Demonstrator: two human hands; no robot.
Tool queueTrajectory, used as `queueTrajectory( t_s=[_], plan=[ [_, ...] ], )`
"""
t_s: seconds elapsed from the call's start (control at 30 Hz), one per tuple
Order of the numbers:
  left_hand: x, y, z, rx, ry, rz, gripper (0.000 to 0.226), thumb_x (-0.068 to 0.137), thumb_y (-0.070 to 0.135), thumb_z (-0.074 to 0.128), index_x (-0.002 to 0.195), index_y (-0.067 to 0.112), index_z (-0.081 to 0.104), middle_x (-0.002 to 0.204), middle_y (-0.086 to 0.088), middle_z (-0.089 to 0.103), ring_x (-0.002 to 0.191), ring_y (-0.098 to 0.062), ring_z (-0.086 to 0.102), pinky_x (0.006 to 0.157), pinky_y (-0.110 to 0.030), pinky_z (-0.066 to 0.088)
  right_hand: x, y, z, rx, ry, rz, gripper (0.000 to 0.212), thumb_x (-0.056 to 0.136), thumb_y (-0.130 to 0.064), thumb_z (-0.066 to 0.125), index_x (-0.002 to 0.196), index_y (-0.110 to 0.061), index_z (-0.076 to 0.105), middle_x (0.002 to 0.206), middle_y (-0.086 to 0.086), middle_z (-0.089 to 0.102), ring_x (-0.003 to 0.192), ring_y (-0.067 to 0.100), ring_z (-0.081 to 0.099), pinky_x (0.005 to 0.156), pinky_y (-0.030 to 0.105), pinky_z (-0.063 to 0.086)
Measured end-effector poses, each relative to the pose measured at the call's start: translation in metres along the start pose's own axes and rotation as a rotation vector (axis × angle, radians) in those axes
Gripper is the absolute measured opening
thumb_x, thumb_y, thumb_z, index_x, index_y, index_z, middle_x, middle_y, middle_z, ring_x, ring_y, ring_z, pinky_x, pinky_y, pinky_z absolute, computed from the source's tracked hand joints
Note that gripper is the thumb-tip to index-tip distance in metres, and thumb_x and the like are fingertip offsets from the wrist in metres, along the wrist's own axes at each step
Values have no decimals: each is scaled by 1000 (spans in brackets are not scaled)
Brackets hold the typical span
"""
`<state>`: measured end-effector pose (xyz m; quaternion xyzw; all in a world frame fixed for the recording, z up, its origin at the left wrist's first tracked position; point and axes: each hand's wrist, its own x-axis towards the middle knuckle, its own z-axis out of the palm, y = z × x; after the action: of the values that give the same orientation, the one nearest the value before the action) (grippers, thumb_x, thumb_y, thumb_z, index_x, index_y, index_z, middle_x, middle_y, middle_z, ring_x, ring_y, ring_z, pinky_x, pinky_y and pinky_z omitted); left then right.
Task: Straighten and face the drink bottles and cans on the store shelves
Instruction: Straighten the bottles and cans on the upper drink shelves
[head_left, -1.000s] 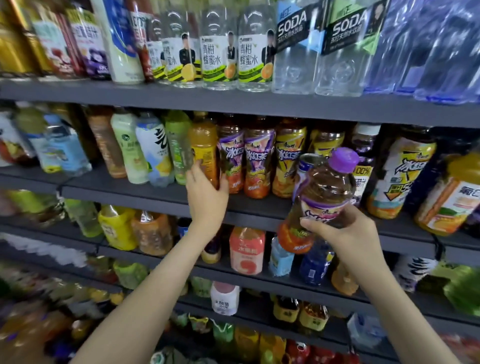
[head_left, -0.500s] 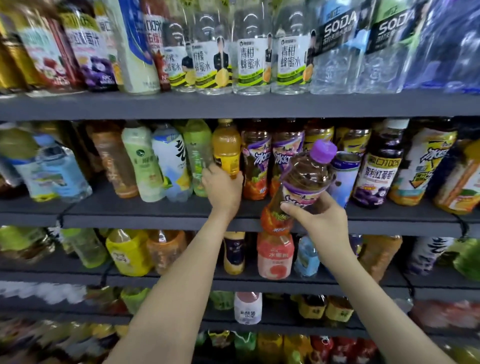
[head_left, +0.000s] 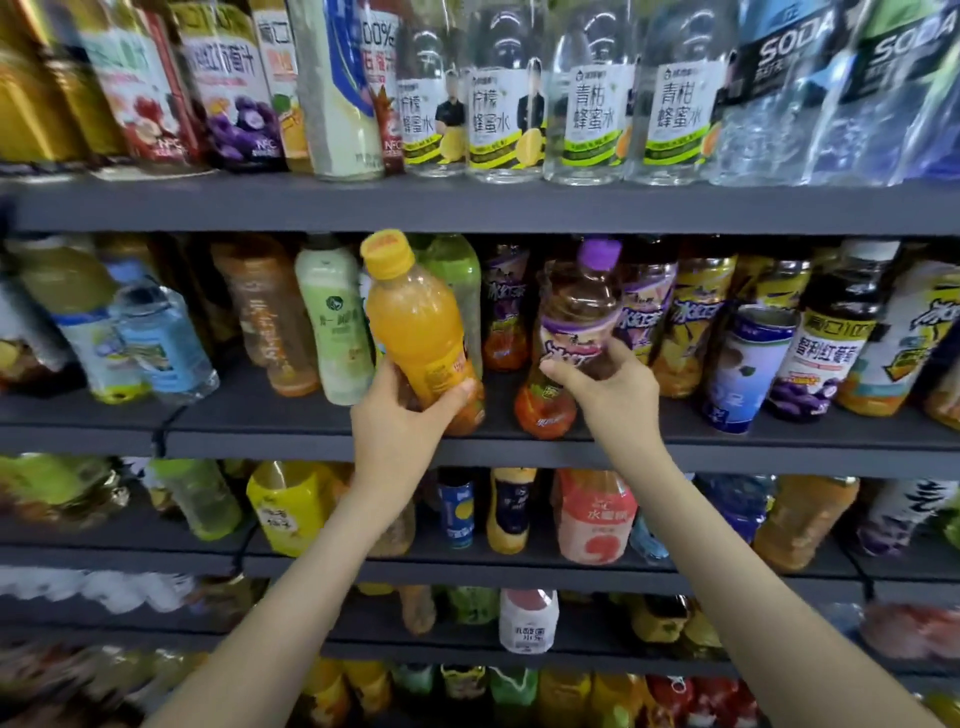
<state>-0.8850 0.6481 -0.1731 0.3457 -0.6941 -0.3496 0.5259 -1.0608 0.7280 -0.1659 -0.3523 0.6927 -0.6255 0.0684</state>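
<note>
Head view — left hand (head_left: 395, 422) curled round orange bottle (head_left: 415, 327), right hand (head_left: 615, 391) round purple-capped bottle (head_left: 577, 305), blue can (head_left: 748, 370) beside.

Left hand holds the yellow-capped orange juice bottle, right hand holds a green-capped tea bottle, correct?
One error: in the head view the tea bottle in the right hand has a purple cap, not green. The left hand does hold the yellow-capped orange juice bottle.

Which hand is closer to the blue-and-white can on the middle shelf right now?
Right. The right hand, gripping the purple-capped brown tea bottle, is to the left of the blue-and-white metal can; the left hand, holding the yellow-capped orange juice bottle, is farther left, beyond it.
</note>
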Motion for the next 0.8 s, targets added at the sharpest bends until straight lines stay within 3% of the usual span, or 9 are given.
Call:
queueTrajectory(
  t_s=[0.07,0.17,0.27,0.33,0.47,0.57,0.7,0.8],
  plan=[
    [5,0,-11,-16,-2,-11,36,76,24,78,107,24,59,90,25,62,80,20,56,67,0,42,12,-2,21,-82,-20,-18,73,74,-41,77,133,-6,51,109,3,65,103,19,59,87,35,49],
    [12,-5,-23,-26,-20,-34,37,75,24,78,108,23,62,91,23,63,79,20,56,66,0,42,26,-1,47,-152,-35,-38,57,77,-39,75,119,-3,58,99,8,67,98,25,62,77,31,48],
    [19,-13,-31,-5,-64,-59,36,74,28,79,106,23,65,88,24,65,79,17,58,65,-2,44,26,7,62,-132,-50,-58,65,79,-22,77,132,-4,45,123,10,58,118,23,53,91,26,45],
    [23,-18,-36,7,-96,-80,35,72,29,80,103,24,65,87,22,66,80,13,60,66,-5,45,19,18,68,-160,-58,-95,63,80,-16,76,133,-6,42,122,6,51,118,22,50,90,23,42],
    [26,-22,-43,-39,-170,-116,43,69,30,82,109,25,66,97,16,69,90,3,64,76,-18,51,23,29,76,-296,-17,-139,63,87,-22,68,140,-5,38,128,12,52,117,28,49,96,40,45],
    [25,-20,-47,-71,-227,-124,42,69,26,82,107,27,65,96,19,69,89,7,63,77,-14,50,33,28,83,-337,-1,-92,63,90,-18,64,143,-4,33,125,19,56,114,32,53,92,43,47],
    [20,-19,-56,-100,-288,-167,37,68,23,83,99,33,66,95,16,71,90,3,65,81,-22,52,19,25,84,-308,53,-131,62,90,-13,63,143,-5,30,128,18,52,110,29,56,82,32,46],
    [10,-18,-63,-139,-362,-199,37,69,15,82,101,27,67,95,11,73,92,-3,67,83,-26,53,-9,10,78,-190,43,-182,57,89,-21,64,137,-8,37,127,11,53,115,23,53,88,29,46]
  ],
)
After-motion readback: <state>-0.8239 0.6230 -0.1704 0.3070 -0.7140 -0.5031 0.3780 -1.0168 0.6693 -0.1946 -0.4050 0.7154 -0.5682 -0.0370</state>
